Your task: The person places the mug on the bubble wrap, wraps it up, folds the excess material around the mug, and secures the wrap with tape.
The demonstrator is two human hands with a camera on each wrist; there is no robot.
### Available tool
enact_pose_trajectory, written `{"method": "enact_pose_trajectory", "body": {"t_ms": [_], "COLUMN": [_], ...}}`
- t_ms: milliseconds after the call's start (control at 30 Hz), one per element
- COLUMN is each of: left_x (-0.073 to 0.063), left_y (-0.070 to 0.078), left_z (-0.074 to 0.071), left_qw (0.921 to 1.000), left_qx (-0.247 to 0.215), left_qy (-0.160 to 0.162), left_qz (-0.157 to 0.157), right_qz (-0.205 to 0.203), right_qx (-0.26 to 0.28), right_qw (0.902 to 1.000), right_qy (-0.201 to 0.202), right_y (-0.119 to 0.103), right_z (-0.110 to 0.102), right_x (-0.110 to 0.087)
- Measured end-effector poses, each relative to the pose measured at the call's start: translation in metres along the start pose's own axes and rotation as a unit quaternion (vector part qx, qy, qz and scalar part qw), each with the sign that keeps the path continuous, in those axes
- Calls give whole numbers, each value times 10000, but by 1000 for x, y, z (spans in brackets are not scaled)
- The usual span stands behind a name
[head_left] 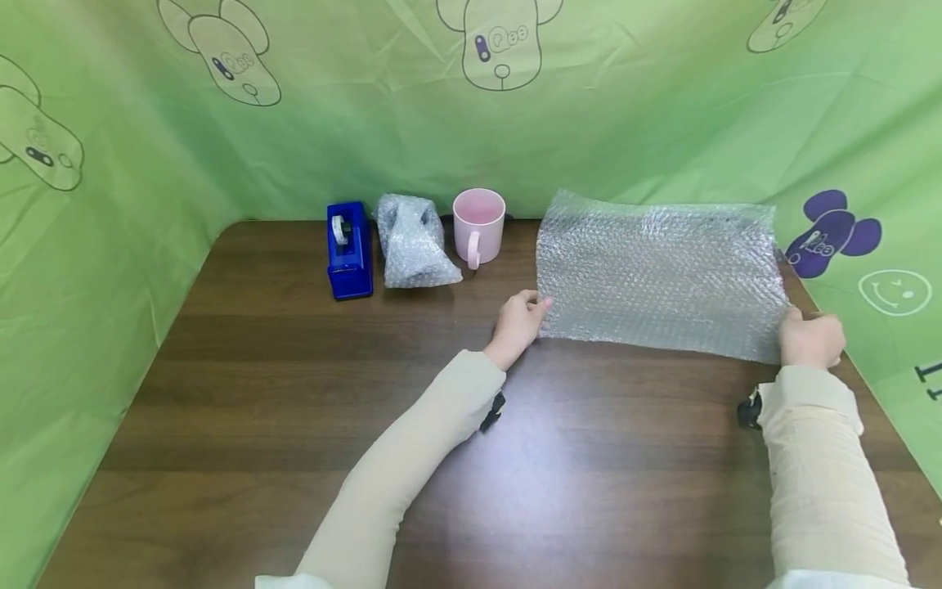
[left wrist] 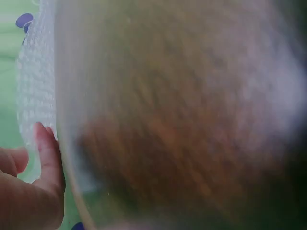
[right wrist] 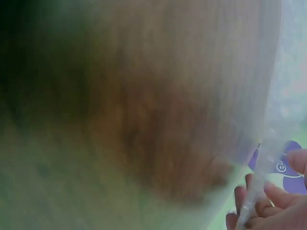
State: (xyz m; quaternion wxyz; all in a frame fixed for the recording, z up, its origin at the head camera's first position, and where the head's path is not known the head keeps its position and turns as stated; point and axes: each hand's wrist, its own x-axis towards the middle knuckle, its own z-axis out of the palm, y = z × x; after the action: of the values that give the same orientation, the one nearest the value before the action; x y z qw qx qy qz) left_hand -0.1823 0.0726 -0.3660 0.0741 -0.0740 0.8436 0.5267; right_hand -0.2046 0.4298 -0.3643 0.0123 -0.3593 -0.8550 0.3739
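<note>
While the pink mug (head_left: 489,232) stands bare at the back of the table (head_left: 294,442), the person spreads a sheet of bubble wrap (head_left: 662,274) to the right of the mug. The left hand (head_left: 518,325), nearer the mug, pinches the sheet's left edge close to its near corner; the right hand (head_left: 813,338), well to the mug's right, curls its fingers round the other near corner. The sheet stretches between them, folded round nothing; whether all of it clears the table I cannot tell. Just left of the mug sits a bundle (head_left: 414,245) already closed up in bubble wrap, its contents hidden. Farther left of the mug stands a blue tape dispenser (head_left: 351,258) with a roll in it, well apart from both hands. By my reckoning, one piece is wrapped, and the mug, with nothing round it, is left undone.
</note>
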Motion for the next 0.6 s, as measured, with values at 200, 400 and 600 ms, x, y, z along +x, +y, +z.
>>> {"method": "enact_pose_trajectory", "body": {"t_ms": [200,400,600], "left_x": [-2,-11,-28], "left_y": [1,-1,-4], "left_z": [2,-2,-16], "left_qw": [9990,9965,9923], "left_qx": [-96,107,517], "left_qy": [420,700,735], "left_qz": [140,441,852], "right_qz": [211,181,-280], "right_qx": [454,323,870], "right_qw": [9987,9975,9879], "right_qy": [-72,-595,-1251], "right_y": [4,5,14], "right_z": [-2,-2,-9], "right_x": [7,7,3]}}
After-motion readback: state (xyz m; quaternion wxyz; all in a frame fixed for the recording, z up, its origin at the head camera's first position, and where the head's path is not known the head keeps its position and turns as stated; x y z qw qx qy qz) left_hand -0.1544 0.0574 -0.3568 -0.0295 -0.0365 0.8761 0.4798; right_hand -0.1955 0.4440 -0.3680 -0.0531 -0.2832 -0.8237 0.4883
